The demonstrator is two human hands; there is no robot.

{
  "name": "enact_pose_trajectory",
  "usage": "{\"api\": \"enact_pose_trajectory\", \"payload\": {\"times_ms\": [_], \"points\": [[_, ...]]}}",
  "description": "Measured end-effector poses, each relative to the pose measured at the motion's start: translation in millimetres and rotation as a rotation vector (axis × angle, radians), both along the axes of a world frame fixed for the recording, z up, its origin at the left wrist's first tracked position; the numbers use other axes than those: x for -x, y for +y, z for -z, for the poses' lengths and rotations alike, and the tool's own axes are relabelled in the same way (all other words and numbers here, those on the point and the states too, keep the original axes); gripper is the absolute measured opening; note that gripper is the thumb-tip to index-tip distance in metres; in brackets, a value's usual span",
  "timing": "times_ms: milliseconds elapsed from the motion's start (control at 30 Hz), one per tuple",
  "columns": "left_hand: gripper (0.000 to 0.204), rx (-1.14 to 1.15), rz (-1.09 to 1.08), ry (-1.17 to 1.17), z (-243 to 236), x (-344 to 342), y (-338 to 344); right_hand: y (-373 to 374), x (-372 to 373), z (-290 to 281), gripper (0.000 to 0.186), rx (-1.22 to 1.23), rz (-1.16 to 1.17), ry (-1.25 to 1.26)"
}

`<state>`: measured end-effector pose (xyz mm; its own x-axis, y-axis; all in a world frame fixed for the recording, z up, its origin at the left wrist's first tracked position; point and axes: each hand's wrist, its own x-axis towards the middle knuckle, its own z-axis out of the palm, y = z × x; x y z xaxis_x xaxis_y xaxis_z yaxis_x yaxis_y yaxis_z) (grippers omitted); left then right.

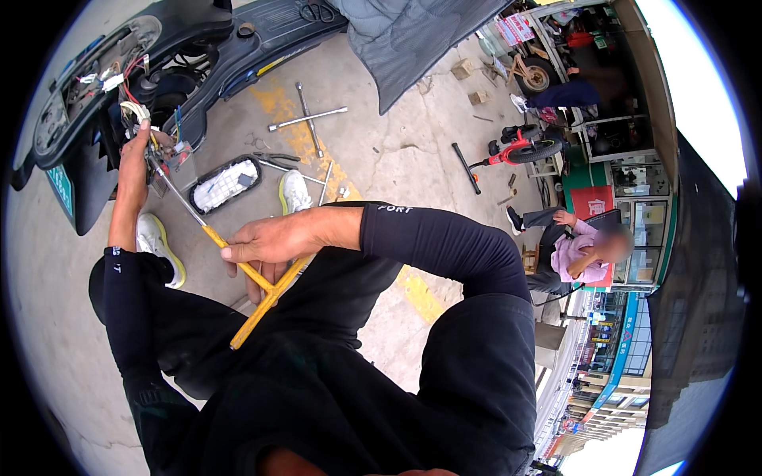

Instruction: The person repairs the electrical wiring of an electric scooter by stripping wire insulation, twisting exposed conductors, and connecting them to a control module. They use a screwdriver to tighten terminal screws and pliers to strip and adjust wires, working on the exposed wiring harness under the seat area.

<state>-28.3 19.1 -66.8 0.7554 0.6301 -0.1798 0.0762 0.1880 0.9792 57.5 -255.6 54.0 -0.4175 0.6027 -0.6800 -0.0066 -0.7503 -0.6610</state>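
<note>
A yellow T-handle socket wrench (258,316) slants across in front of me, its steel shaft (178,193) running up and left to the scooter. My right hand (274,240) is closed round the yellow part, just short of the crossbar. At the opened front of a dark electric scooter (75,123), my left hand (133,159) reaches up among bundled wires (135,70). Its fingers are closed beside the wrench's far end. What they pinch is too small to make out. The scooter's inner parts partly hide that end.
Beside my shoes lies a black tray with white lining (225,184); pliers (276,159) touch its end. A cross-shaped lug wrench (308,119) rests on the concrete. Grey cloth (405,40) hangs at the top. Rightward are a red child's bike (520,148) and a seated person (583,250).
</note>
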Motion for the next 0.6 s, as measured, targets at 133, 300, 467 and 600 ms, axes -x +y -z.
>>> {"api": "enact_pose_trajectory", "payload": {"times_ms": [133,300,467,600], "points": [[0.059,0.001,-0.032,-0.012,-9.6,-0.1,-2.5,9.2,-9.4,-18.4,0.065,0.065,-0.115,0.135],[0.062,0.030,-0.030,-0.035,17.8,-1.6,3.0,16.6,-27.3,-18.3,0.077,0.069,-0.281,0.245],[0.058,-0.018,-0.020,-0.028,16.9,-2.4,6.1,12.2,-27.8,-13.4,0.081,0.115,-0.348,0.097],[0.059,-0.102,-0.039,0.084,-3.0,4.4,1.0,24.3,-33.8,-20.3,0.060,0.069,-0.468,-0.452]]}}
